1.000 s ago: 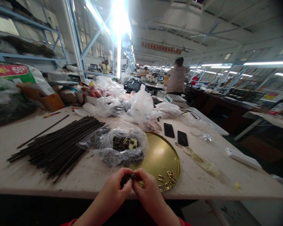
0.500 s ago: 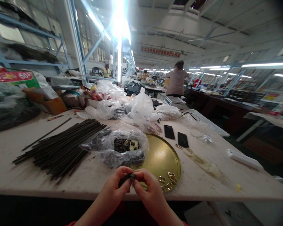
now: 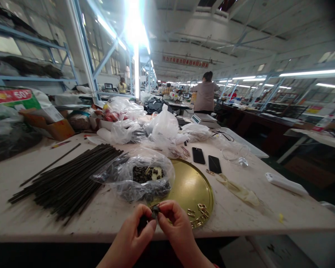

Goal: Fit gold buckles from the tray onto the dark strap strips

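My left hand and my right hand meet at the table's front edge, fingers pinched together. Between their fingertips is a small dark strap-like piece; its exact kind is partly hidden by the fingers. Just beyond them lies a round gold tray, with several small metal buckles near its right front rim. An open clear plastic bag, overlapping the tray's left side, holds many small dark pieces. To the left, a pile of long dark strips is fanned across the table.
Two black phones lie behind the tray. A pale yellowish glove and a white power strip are on the right. White plastic bags and a scale stand at the back. A person stands beyond.
The view has turned slightly, so the surroundings sit a little further left. My fingers have shifted around the dark piece, and a thin edge of it now shows above the fingertips.
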Motion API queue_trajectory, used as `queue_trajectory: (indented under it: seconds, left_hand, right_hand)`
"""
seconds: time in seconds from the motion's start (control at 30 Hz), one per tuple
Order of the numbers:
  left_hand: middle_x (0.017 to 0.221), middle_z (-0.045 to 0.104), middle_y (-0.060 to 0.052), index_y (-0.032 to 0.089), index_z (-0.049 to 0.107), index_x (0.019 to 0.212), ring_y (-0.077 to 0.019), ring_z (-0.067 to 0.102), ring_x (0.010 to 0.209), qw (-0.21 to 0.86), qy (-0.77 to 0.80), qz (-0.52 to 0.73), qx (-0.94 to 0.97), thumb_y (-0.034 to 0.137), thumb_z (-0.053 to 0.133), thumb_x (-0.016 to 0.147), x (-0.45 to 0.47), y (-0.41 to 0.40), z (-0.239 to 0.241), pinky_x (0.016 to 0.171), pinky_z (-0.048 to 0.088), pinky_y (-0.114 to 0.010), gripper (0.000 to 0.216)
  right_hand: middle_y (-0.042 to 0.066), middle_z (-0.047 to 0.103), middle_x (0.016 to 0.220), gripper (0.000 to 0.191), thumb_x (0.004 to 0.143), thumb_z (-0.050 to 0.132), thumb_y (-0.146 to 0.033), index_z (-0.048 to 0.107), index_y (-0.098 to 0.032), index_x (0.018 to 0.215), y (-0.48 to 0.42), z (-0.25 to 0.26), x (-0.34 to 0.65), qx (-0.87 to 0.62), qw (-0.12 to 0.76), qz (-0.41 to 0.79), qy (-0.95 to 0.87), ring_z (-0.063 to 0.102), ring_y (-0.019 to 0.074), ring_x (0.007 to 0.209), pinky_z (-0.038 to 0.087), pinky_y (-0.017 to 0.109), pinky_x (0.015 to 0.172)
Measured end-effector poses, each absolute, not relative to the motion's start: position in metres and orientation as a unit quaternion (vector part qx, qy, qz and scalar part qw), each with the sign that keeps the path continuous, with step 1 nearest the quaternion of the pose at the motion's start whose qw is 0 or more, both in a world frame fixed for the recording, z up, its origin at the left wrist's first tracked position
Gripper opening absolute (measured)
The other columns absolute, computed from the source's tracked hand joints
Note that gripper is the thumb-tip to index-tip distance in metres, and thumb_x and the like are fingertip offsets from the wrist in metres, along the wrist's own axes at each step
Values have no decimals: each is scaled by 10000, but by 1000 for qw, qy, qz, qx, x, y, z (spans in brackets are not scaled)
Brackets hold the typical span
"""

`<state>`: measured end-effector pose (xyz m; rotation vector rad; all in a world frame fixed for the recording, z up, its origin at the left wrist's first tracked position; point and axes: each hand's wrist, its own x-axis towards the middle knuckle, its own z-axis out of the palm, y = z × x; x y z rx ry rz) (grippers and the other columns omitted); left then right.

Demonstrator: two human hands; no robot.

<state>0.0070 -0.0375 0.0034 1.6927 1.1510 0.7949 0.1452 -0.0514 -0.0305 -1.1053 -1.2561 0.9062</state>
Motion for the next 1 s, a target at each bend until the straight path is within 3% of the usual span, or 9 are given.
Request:
queue_trajectory:
  seconds: [0.13,0.27,0.43,0.63,0.77,1.0]
  left_hand:
    - [619,446,34,195,465,655,-144,431,618,479,457,319,678,342,433,790,6,-33,4,591,365,-239,202]
    - [631,440,40,185,490,669,-131,400,609,587,417,310,621,306,458,747,4,-31,6,571,353,-225,148]
    - [589,380,69,178,502,699,-99,308,523,645,409,288,578,322,471,744,1,-30,7,485,301,-201,154]
    - [577,377,66,188,468,654,-105,331,542,605,411,257,631,303,469,760,-3,-30,3,488,303,-197,156]
    - [625,430,44,187,468,684,-123,389,595,585,405,254,655,307,448,777,-5,-33,-3,553,357,-219,153]
    - [626,425,40,190,452,686,-136,394,603,544,424,241,683,319,434,769,-2,-36,-2,559,378,-241,155]
  right_hand:
    - [13,590,809,195,709,536,-77,538,-191,868,-53,-34,146,-499,567,320,-572,583,141,752,480,257,700]
    - [14,559,890,381,693,484,-34,523,-205,1031,-51,-19,151,-472,524,343,-620,563,124,742,469,239,669]
    - [-3,553,790,249,728,457,-33,597,-193,859,-47,4,161,-436,430,369,-700,541,121,739,427,236,682]
    - [-31,510,701,143,786,498,-197,555,-192,918,-51,-3,164,-483,361,461,-651,476,108,634,373,216,561]
    - [-45,472,676,145,731,516,-164,516,-180,874,-56,-5,157,-508,374,468,-619,440,98,605,355,210,543]
    - [-20,517,743,166,687,502,-136,490,-193,842,-63,-5,150,-527,396,362,-659,480,115,647,384,222,587]
